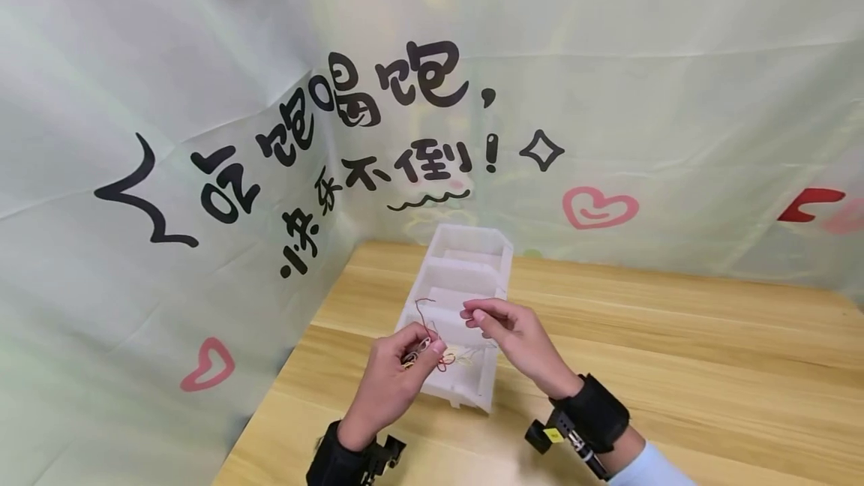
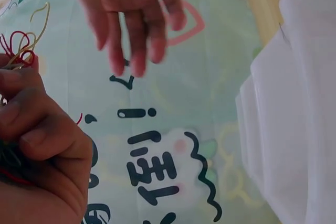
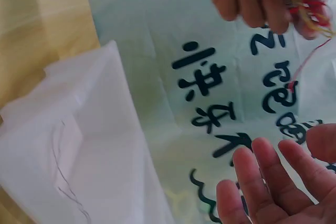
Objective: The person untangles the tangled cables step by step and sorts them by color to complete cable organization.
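My left hand (image 1: 394, 377) grips a small tangle of thin strings (image 1: 444, 362) in red, yellow and pale colours, pinched between thumb and fingers. One red strand (image 1: 421, 311) sticks up from that bunch and bends over at its end. In the right wrist view, loops of the strings (image 3: 315, 11) stick out past the left fingertips. My right hand (image 1: 523, 340) hovers just to the right of the bunch, fingers loosely bent and apart, with nothing seen in them. Below both hands is a white divided box (image 1: 466, 330), its near compartment partly covered by the left hand.
Fine dark threads (image 3: 64, 174) lie against the inside of the white box. The box stands on a wooden table (image 1: 675, 366), near its left edge. A printed cloth (image 1: 709, 111) with black lettering hangs behind and to the left.
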A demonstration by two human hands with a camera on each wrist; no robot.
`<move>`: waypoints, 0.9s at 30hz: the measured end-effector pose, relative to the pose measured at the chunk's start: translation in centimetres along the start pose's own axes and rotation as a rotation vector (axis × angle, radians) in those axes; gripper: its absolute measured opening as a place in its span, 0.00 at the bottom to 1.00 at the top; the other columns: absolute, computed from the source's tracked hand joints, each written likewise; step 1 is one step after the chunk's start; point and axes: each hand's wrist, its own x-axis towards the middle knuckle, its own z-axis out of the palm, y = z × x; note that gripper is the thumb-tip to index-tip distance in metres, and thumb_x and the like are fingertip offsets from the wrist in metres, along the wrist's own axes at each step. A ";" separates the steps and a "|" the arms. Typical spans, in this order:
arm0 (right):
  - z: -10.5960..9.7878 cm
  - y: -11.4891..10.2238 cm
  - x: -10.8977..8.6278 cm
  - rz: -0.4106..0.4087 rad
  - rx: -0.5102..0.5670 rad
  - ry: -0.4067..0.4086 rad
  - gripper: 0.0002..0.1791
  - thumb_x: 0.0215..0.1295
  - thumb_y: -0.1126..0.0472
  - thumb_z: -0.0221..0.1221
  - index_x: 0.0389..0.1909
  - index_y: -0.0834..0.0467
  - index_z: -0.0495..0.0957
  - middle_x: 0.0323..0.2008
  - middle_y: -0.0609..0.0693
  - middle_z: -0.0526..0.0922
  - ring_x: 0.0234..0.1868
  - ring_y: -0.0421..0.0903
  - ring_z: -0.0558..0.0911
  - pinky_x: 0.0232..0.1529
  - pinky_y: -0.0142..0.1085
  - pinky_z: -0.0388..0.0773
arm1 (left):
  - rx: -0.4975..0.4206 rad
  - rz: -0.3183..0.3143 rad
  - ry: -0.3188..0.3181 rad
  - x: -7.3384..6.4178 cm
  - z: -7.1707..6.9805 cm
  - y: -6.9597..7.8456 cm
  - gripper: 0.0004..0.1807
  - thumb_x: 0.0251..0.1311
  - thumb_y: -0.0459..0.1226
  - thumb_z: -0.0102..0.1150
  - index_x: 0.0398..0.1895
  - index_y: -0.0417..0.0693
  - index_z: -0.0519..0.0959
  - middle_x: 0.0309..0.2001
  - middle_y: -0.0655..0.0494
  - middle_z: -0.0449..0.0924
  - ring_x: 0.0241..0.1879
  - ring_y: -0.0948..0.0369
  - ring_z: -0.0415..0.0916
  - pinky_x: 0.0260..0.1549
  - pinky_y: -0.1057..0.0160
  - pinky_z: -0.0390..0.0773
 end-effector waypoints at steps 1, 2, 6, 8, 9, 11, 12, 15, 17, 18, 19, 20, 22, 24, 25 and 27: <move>-0.4 0.2 -0.2 0.004 0.004 0.010 0.14 0.69 0.56 0.52 0.51 0.54 0.76 0.48 0.52 0.80 0.47 0.47 0.77 0.48 0.54 0.72 | 0.001 0.003 -0.013 0.0 0.2 -0.1 0.03 0.62 0.31 0.54 0.31 0.44 0.76 0.24 0.54 0.79 0.24 0.60 0.75 0.22 0.64 0.76; -0.7 0.2 -0.4 -0.001 0.002 0.019 0.14 0.69 0.55 0.52 0.51 0.53 0.76 0.48 0.52 0.80 0.47 0.46 0.77 0.48 0.54 0.72 | 0.001 0.007 -0.026 0.1 0.4 -0.2 0.03 0.62 0.31 0.54 0.30 0.45 0.76 0.23 0.55 0.79 0.24 0.60 0.75 0.22 0.64 0.75; -2.0 -0.2 -1.4 -0.049 -0.038 0.061 0.14 0.67 0.53 0.53 0.52 0.50 0.76 0.49 0.49 0.79 0.48 0.44 0.76 0.48 0.49 0.74 | 0.022 -0.004 -0.079 -0.1 1.4 -1.8 0.03 0.63 0.37 0.56 0.30 0.52 0.77 0.23 0.61 0.79 0.22 0.64 0.74 0.21 0.66 0.73; -2.4 -0.4 -1.8 -0.084 -0.082 0.075 0.14 0.67 0.54 0.54 0.52 0.49 0.75 0.49 0.47 0.79 0.47 0.43 0.76 0.46 0.43 0.75 | 0.035 -0.012 -0.105 -0.2 2.0 -2.7 0.04 0.63 0.41 0.56 0.30 0.57 0.77 0.24 0.64 0.78 0.22 0.66 0.73 0.21 0.67 0.72; -2.6 -0.5 -2.0 -0.106 -0.104 0.078 0.15 0.67 0.54 0.55 0.53 0.50 0.75 0.49 0.46 0.79 0.48 0.43 0.76 0.46 0.41 0.75 | 0.041 -0.014 -0.118 -0.2 2.3 -3.1 0.04 0.63 0.42 0.56 0.30 0.58 0.78 0.24 0.65 0.78 0.22 0.67 0.73 0.21 0.68 0.72; -3.0 -1.0 -2.5 -0.153 -0.146 0.078 0.16 0.66 0.56 0.56 0.54 0.49 0.74 0.51 0.45 0.78 0.49 0.43 0.75 0.44 0.39 0.76 | 0.046 -0.005 -0.141 -0.2 2.8 -3.5 0.04 0.63 0.44 0.56 0.31 0.60 0.78 0.25 0.67 0.79 0.23 0.67 0.73 0.21 0.68 0.73; -3.1 -1.3 -2.7 -0.181 -0.162 0.075 0.17 0.65 0.58 0.57 0.55 0.50 0.73 0.51 0.45 0.77 0.49 0.44 0.75 0.44 0.40 0.76 | 0.048 0.005 -0.151 -0.1 3.0 -3.6 0.05 0.62 0.44 0.56 0.30 0.59 0.79 0.25 0.67 0.79 0.23 0.68 0.73 0.21 0.69 0.73; -3.0 -2.8 -3.3 -0.269 -0.199 0.046 0.22 0.62 0.63 0.59 0.58 0.53 0.71 0.54 0.47 0.75 0.51 0.48 0.74 0.44 0.45 0.76 | 0.053 0.038 -0.172 0.0 3.6 -3.2 0.05 0.61 0.42 0.58 0.29 0.56 0.81 0.25 0.67 0.79 0.24 0.68 0.73 0.22 0.70 0.73; -2.9 -3.9 -3.7 -0.321 -0.223 0.027 0.25 0.60 0.65 0.61 0.59 0.54 0.70 0.56 0.49 0.74 0.52 0.49 0.73 0.43 0.48 0.76 | 0.055 0.066 -0.186 0.2 3.9 -2.4 0.04 0.60 0.39 0.60 0.28 0.53 0.81 0.24 0.65 0.79 0.24 0.69 0.72 0.22 0.72 0.72; -2.8 -4.3 -3.8 -0.337 -0.235 0.016 0.27 0.58 0.66 0.61 0.60 0.54 0.69 0.57 0.50 0.73 0.52 0.49 0.73 0.42 0.49 0.76 | 0.051 0.078 -0.194 0.3 4.0 -2.0 0.04 0.59 0.37 0.60 0.27 0.52 0.81 0.24 0.65 0.79 0.23 0.69 0.71 0.22 0.72 0.72; -2.8 -4.7 -4.0 -0.349 -0.247 0.004 0.28 0.58 0.66 0.62 0.60 0.54 0.69 0.57 0.50 0.73 0.53 0.48 0.73 0.42 0.49 0.76 | 0.047 0.087 -0.203 0.3 4.1 -1.5 0.04 0.58 0.35 0.61 0.26 0.51 0.81 0.24 0.64 0.79 0.23 0.69 0.71 0.23 0.73 0.71; -2.7 -4.9 -4.1 -0.358 -0.259 -0.006 0.29 0.57 0.67 0.62 0.61 0.54 0.69 0.57 0.50 0.73 0.53 0.47 0.73 0.42 0.49 0.76 | 0.044 0.094 -0.212 0.4 4.1 -1.0 0.04 0.57 0.34 0.61 0.26 0.50 0.81 0.23 0.63 0.80 0.23 0.69 0.71 0.23 0.74 0.71; -2.7 -5.2 -4.3 -0.366 -0.276 -0.027 0.30 0.55 0.67 0.63 0.61 0.55 0.69 0.57 0.50 0.73 0.53 0.46 0.73 0.42 0.49 0.76 | 0.041 0.106 -0.227 0.6 4.2 -0.2 0.04 0.55 0.32 0.61 0.26 0.50 0.81 0.23 0.61 0.80 0.23 0.69 0.71 0.23 0.75 0.70; -2.7 -5.1 -4.4 -0.362 -0.289 -0.049 0.28 0.56 0.67 0.62 0.60 0.55 0.70 0.56 0.49 0.75 0.53 0.46 0.73 0.43 0.48 0.76 | 0.043 0.113 -0.238 0.7 4.3 0.3 0.05 0.55 0.31 0.61 0.25 0.51 0.81 0.23 0.61 0.80 0.23 0.69 0.70 0.23 0.76 0.69; -2.8 -5.0 -4.5 -0.354 -0.292 -0.061 0.27 0.57 0.66 0.62 0.59 0.55 0.70 0.55 0.49 0.75 0.54 0.47 0.73 0.44 0.48 0.75 | 0.042 0.115 -0.242 0.8 4.3 0.4 0.05 0.54 0.31 0.61 0.26 0.50 0.81 0.23 0.61 0.80 0.23 0.69 0.70 0.23 0.77 0.69; -2.9 -4.8 -4.6 -0.328 -0.290 -0.087 0.23 0.59 0.64 0.61 0.57 0.55 0.72 0.53 0.48 0.77 0.54 0.47 0.73 0.46 0.50 0.74 | 0.048 0.122 -0.241 0.8 4.5 0.3 0.05 0.54 0.31 0.62 0.26 0.51 0.81 0.24 0.61 0.80 0.23 0.70 0.70 0.23 0.77 0.69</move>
